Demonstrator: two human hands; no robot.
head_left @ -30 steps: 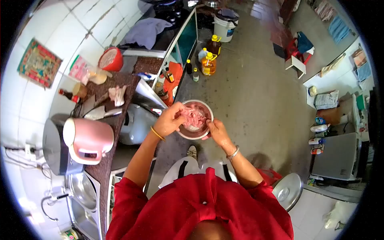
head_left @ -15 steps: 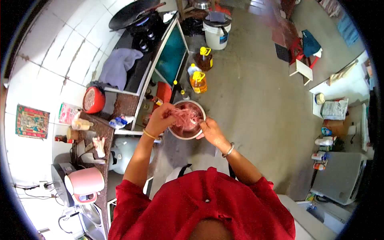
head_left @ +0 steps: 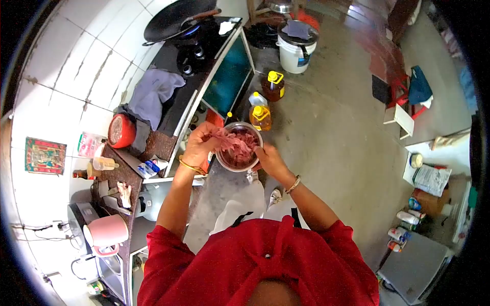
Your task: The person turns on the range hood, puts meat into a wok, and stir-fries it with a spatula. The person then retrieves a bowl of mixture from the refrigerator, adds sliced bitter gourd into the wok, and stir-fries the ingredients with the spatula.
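Observation:
In the head view a metal bowl (head_left: 235,169) is held above the floor in front of my body, with sliced raw meat (head_left: 244,146) in it. My right hand (head_left: 269,160) grips the right side of its rim, thumb on top. At the left rim, my left hand (head_left: 202,144) is closed on some of the meat slices, which stretch from its fingers down to the rest in the bowl. The left fingertips are partly hidden by the meat.
Beyond the bowl, oil jugs (head_left: 261,118) and a white bucket (head_left: 294,55) stand on the floor. Along the left runs a counter with a wok (head_left: 176,20), a grey cloth (head_left: 154,94), a red container (head_left: 121,130) and a pink kettle (head_left: 106,230). A stool (head_left: 399,121) is at the right.
The view has shifted, and my shoes now show below the bowl. My left hand has lifted meat slices toward the bowl's left rim. The right hand still grips the bowl.

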